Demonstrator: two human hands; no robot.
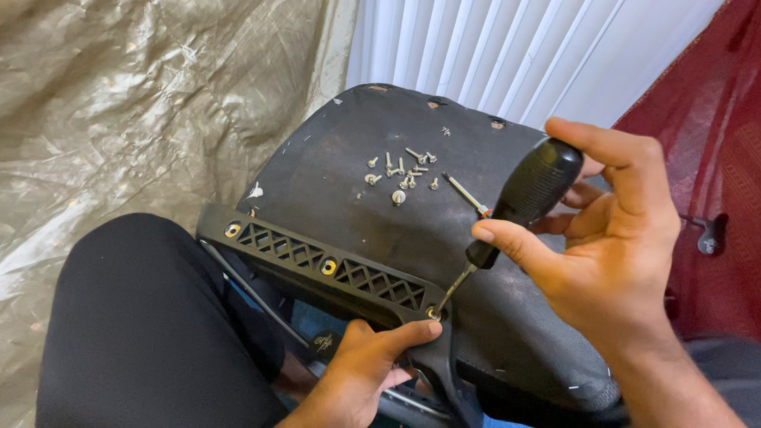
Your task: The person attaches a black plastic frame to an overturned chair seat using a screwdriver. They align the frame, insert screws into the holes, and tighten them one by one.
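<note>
My right hand (610,238) grips the black handle of a screwdriver (523,198), its thin shaft slanting down to a screw hole at the right end of a black plastic latticed bracket (317,265). My left hand (361,372) holds that bracket from below, thumb lying just beside the screwdriver tip. The bracket sits along the near edge of an upturned black chair seat (357,214). Several loose silver screws (400,176) lie in a cluster on the seat's underside. A second, thinner screwdriver bit (466,194) lies to their right.
My leg in black trousers (135,325) is at the lower left. A crumpled shiny plastic sheet (135,103) covers the left. White vertical blinds (507,47) hang behind. A dark red patterned carpet (713,143) lies on the right with a small black part (709,234) on it.
</note>
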